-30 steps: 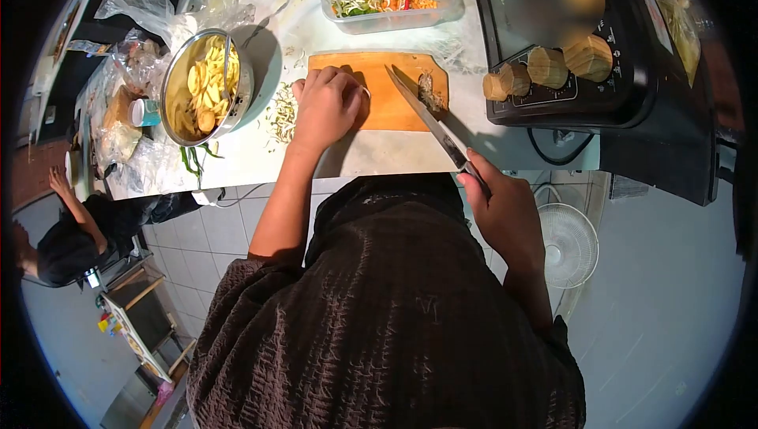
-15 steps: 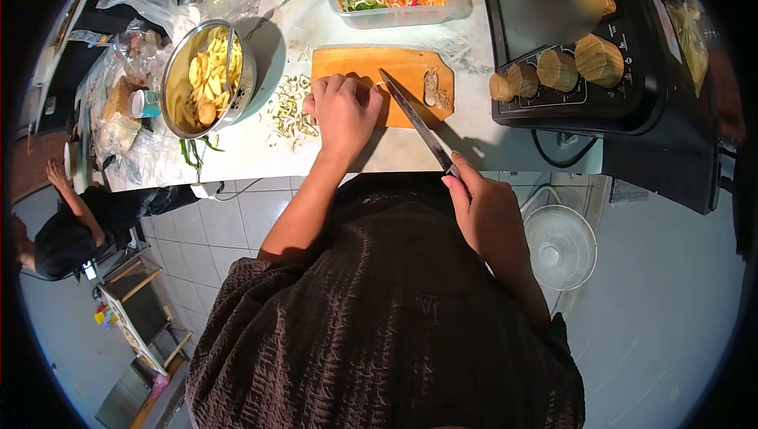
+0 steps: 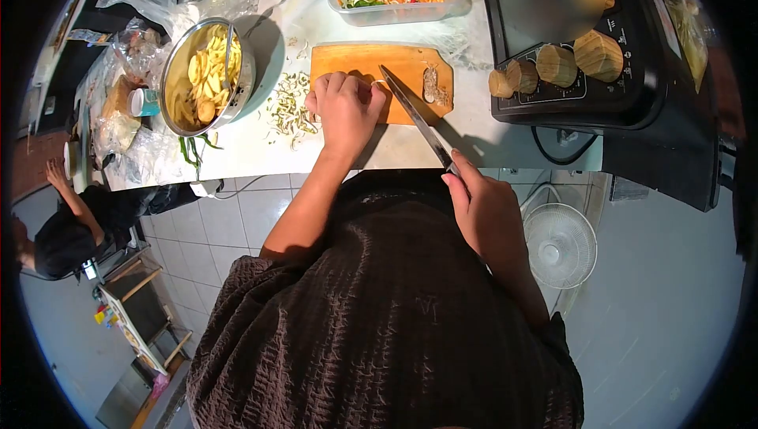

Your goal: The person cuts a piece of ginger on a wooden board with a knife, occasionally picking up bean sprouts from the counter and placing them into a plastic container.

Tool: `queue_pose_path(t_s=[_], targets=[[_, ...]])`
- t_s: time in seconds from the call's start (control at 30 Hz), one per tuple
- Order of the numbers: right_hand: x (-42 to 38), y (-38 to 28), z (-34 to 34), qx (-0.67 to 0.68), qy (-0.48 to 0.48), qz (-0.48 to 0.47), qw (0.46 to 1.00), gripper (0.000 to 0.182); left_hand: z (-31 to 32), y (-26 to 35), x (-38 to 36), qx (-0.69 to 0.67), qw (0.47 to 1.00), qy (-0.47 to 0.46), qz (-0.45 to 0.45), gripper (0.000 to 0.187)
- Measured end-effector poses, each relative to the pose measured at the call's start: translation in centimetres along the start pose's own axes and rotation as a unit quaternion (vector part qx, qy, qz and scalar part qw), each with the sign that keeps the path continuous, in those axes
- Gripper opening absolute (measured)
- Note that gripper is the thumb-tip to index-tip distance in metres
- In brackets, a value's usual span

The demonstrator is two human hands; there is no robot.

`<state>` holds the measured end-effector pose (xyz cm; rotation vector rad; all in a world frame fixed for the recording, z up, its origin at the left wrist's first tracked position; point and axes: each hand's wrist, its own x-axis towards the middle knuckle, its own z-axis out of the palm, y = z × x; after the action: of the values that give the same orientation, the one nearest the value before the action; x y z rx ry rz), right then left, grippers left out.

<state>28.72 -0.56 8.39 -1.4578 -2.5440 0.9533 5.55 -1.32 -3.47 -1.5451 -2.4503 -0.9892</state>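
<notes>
The left hand (image 3: 345,111) curls closed over a small pale piece of food (image 3: 380,84) on the rectangular wooden cutting board (image 3: 410,66), upper centre of the frame. The right hand (image 3: 485,212) grips the long steel knife (image 3: 418,121). Slicing well means knuckles guiding the blade, fingertips tucked. Against the earliest frame, the blade sits closer to the left hand.

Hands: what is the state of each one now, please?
Left hand: curled shut, pressing a small pale piece on the board; what the piece is cannot be told.
Right hand: closed on the knife.
</notes>
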Motion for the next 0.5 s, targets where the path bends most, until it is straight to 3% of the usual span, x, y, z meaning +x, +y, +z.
queue_pose_path(t_s=[0.5], targets=[[0.01, -0.03, 0.29, -0.015, 0.001, -0.009, 1.0, 0.032, 0.37, -0.16, -0.03, -0.002, 1.0, 0.01, 0.009, 0.018]])
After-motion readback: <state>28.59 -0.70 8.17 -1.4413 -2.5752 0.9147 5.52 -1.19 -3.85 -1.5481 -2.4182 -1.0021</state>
